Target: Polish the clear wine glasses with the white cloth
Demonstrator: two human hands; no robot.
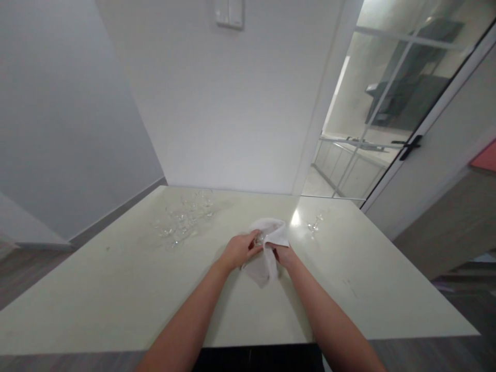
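while both hands (241,249) grip a white cloth (267,248), a pale table (116,289) meets white walls (217,103).

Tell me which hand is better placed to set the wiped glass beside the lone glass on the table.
Probably the right hand: the lone glass stands on its side of the table, close by. The left hand grips the glass inside the cloth and would have to cross over.
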